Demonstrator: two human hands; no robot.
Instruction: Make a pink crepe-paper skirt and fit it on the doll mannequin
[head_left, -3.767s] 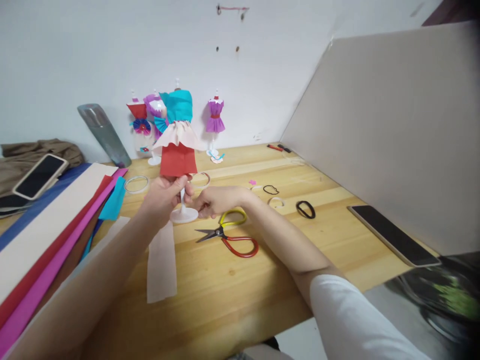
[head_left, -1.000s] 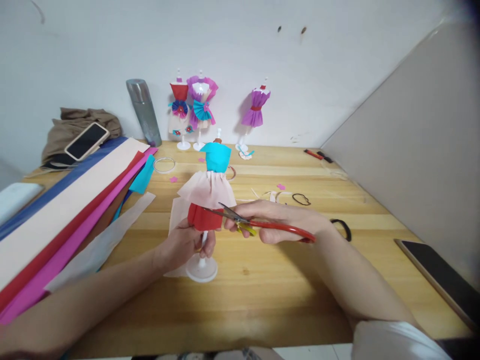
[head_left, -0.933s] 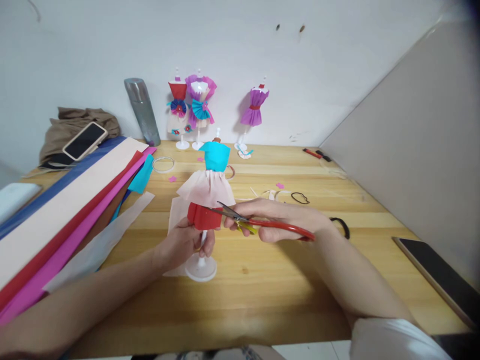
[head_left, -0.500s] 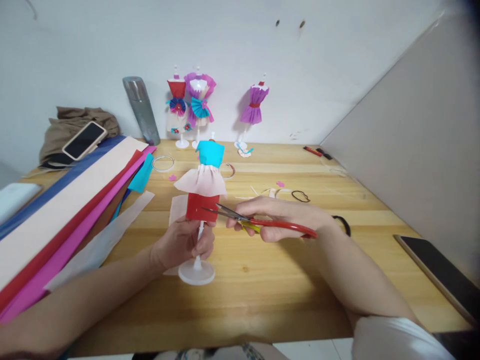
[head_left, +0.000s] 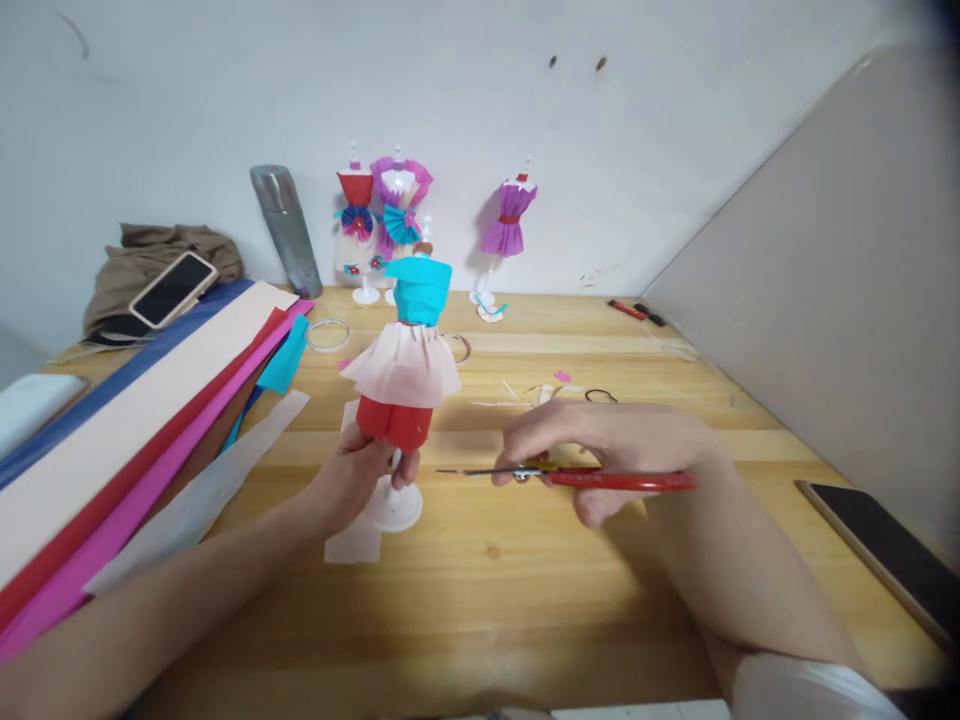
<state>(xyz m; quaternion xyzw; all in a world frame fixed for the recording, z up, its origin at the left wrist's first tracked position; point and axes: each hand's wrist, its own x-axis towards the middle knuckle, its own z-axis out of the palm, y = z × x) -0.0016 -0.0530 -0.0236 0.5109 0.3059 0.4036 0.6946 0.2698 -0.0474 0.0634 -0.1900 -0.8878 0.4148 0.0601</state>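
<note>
A small mannequin [head_left: 424,290] wears a turquoise top, a pale pink ruffle and a red skirt [head_left: 394,422]. My left hand [head_left: 367,470] grips its stand just under the red skirt, and the white round base [head_left: 397,507] shows below. In my right hand [head_left: 577,440] are red-handled scissors [head_left: 622,481], their blades closed and pointing left, apart from the skirt. A pale paper piece [head_left: 352,545] lies beneath the mannequin.
Crepe paper strips [head_left: 150,400] cover the left side. Three dressed mannequins and a bottle [head_left: 286,230] stand by the wall. A phone [head_left: 877,560] lies at right, another phone [head_left: 174,289] at back left. Tape rings and scraps are mid-table.
The mannequin has risen and tilted, bringing its skirt's rounded underside into view. My right hand has moved right with the scissors, away from the skirt, and the blades have closed.
</note>
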